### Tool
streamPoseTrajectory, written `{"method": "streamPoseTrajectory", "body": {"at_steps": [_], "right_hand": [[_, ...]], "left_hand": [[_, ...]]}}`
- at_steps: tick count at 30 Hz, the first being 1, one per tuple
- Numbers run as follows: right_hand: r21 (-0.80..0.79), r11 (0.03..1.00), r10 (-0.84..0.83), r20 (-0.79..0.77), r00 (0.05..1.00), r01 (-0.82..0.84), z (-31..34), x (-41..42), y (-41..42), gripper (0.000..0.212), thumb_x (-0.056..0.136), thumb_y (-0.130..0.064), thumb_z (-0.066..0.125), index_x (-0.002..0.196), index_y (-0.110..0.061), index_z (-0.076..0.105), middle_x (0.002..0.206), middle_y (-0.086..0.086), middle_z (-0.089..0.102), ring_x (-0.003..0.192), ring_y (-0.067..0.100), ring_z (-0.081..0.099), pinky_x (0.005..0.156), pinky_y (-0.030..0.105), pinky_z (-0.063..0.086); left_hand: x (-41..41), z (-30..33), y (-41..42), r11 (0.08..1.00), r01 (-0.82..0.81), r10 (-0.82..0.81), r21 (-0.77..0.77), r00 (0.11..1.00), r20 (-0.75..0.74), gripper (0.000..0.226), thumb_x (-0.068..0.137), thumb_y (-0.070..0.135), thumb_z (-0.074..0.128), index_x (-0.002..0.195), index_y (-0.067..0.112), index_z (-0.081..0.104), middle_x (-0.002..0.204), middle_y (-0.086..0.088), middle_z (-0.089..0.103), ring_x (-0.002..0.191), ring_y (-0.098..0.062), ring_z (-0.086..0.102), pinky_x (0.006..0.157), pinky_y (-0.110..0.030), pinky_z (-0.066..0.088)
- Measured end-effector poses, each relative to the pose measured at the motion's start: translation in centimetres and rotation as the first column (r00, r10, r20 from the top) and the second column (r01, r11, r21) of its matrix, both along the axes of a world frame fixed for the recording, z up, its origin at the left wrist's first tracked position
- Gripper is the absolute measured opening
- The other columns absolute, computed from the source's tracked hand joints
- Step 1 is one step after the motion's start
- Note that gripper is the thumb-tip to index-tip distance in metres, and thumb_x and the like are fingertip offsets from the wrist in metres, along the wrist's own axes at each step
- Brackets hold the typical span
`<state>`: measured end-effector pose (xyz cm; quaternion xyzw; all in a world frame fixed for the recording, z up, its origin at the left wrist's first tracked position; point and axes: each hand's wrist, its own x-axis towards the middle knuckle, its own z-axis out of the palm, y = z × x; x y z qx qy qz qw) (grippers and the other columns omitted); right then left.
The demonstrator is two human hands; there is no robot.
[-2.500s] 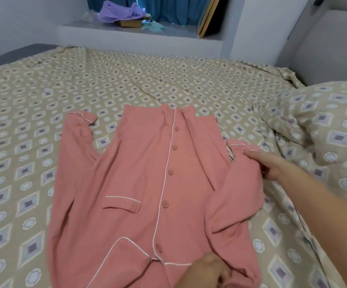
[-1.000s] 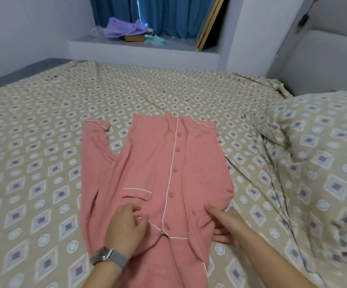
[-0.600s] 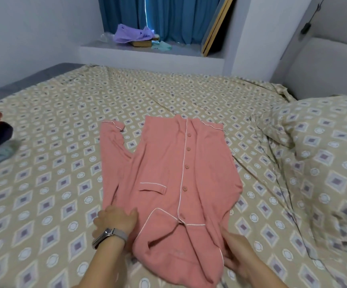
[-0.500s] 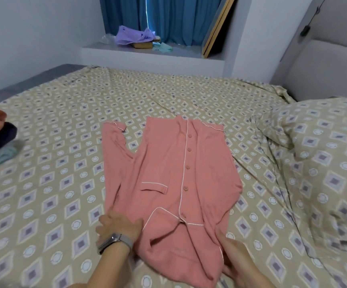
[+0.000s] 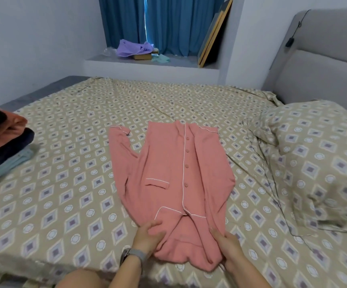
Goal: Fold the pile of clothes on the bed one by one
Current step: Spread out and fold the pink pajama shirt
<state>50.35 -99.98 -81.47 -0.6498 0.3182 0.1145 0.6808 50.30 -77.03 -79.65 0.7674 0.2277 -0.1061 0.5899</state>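
I'm kneeling at a patterned bed [image 5: 68, 183]. My left hand [image 5: 147, 238] and right hand [image 5: 228, 249] are each gripping the near end of the pink shirt [image 5: 174, 175], lying buttoned-side up mid-bed. Folded clothes [image 5: 4, 142] are sitting far left. No readable writing.

The shirt [image 5: 174, 183] lies flat on the bed [image 5: 68, 183], stretching away from both hands. The left hand [image 5: 147, 238] sits on its near left corner, the right hand [image 5: 228, 249] on its near right edge, with the collar end between them. One sleeve [image 5: 119, 154] runs up the shirt's far-left side, beyond the left hand. Well off to the left of the left hand, a stack of clothes [image 5: 4, 142] rests at the bed's edge. To the right of the right hand and further back lies the pillow [image 5: 318, 156], with the headboard [image 5: 322, 65] behind it. Far beyond both hands, past the bed, a ledge [image 5: 185, 66] carries a bag [image 5: 133, 47] and leaning frames [image 5: 214, 32] before the curtain [image 5: 168, 23].
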Motion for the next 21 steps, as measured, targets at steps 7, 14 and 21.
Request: {"method": "streamPoseTrajectory", "body": {"at_steps": [7,14,21], "right_hand": [[-0.008,0.999,0.032,-0.010,0.999,-0.032,0.0,-3.8,-1.5,0.043,0.079,-0.018,0.080,0.111,0.006,0.066,0.095,0.018,0.073,0.090,0.033,0.070,0.086,0.050,0.056],[-0.127,0.977,0.170,-0.006,0.985,-0.170,-0.4,-6.9,-1.5,0.091,0.054,-0.048,0.090,0.125,0.002,0.061,0.128,0.016,0.062,0.121,0.031,0.056,0.109,0.042,0.041],[-0.573,0.815,0.171,0.094,0.981,-0.087,5.8,-4.1,-1.0,0.053,0.070,-0.044,0.082,0.098,-0.010,0.053,0.087,0.000,0.063,0.083,0.020,0.061,0.081,0.035,0.047]], "left_hand": [[-4.5,0.7,-0.5,1.000,-0.018,0.018,0.009,1.000,-0.005,0.026,0.080,0.002,0.072,0.099,0.018,0.067,0.073,0.002,0.062,0.039,0.001,0.052,0.041,-0.012,0.041],[-7.8,1.1,0.4,0.998,0.000,0.005,0.065,0.997,-0.079,0.027,0.074,0.003,0.078,0.096,0.015,0.069,0.070,0.006,0.069,0.048,0.004,0.059,0.053,-0.011,0.048],[-4.6,2.8,3.2,0.951,0.040,-0.019,0.305,0.997,-0.070,0.050,0.078,0.033,0.071,0.122,0.018,0.054,0.121,-0.004,0.062,0.112,-0.020,0.059,0.094,-0.022,0.042]]}}
